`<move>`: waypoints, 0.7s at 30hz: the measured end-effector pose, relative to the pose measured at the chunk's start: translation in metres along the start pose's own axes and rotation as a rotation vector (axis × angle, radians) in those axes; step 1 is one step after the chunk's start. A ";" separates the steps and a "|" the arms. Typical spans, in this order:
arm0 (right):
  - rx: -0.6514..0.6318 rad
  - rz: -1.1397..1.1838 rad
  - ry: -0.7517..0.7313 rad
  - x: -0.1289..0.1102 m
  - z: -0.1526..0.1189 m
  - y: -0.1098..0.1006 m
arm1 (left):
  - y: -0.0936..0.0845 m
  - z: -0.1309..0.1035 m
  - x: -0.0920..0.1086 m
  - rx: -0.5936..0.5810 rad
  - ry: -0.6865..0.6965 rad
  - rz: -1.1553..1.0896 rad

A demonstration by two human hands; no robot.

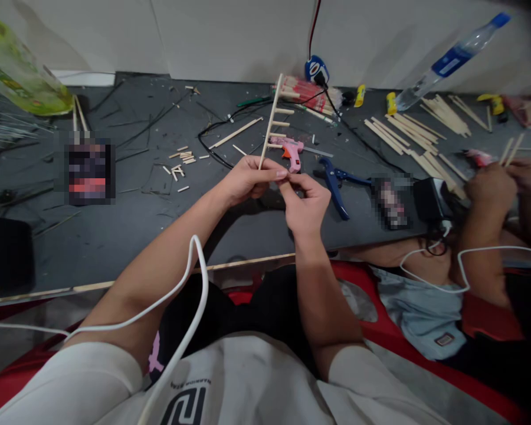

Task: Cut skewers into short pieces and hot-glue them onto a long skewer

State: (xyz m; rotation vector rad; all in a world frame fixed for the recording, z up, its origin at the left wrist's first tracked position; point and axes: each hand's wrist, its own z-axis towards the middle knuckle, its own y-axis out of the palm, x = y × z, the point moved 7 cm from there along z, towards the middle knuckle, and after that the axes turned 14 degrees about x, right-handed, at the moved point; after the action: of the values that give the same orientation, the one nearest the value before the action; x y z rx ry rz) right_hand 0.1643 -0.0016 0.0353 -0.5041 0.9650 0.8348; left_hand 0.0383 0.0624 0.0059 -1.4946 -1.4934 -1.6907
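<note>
My left hand (251, 180) pinches the lower end of a thin wooden stick (272, 115), from which several short pegs stick out to the right like a comb. My right hand (307, 200) is closed beside it, its thumb and finger meeting the left fingertips; whatever lies between them is too small to make out. Just beyond the hands lies a pink glue gun (292, 152). A blue cutter (336, 188) rests to the right of my right hand. Short cut stick pieces (183, 156) are scattered to the left of my left hand.
Chopsticks (418, 136) lie at the right, near a tilted water bottle (451, 62). A black cable (358, 139) crosses the grey table (133, 236). A white cable (199, 283) passes over my left arm. Another person's hands (491, 189) hold sticks at the far right.
</note>
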 end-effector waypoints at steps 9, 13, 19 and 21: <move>-0.020 0.040 0.111 -0.003 -0.001 -0.013 | -0.011 0.004 0.010 0.081 -0.016 -0.055; -0.027 0.038 0.119 -0.011 -0.004 -0.020 | -0.023 0.011 0.014 0.126 0.009 -0.082; -0.008 0.036 0.120 -0.028 -0.006 -0.030 | -0.037 0.015 0.018 0.175 0.037 -0.099; -0.069 0.002 0.108 -0.038 -0.009 -0.032 | -0.037 0.015 0.019 0.163 0.041 -0.106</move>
State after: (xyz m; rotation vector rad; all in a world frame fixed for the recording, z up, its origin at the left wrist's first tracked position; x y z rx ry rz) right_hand 0.1735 -0.0420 0.0641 -0.6129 1.0385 0.8518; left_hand 0.0074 0.0941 0.0043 -1.3101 -1.6712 -1.6048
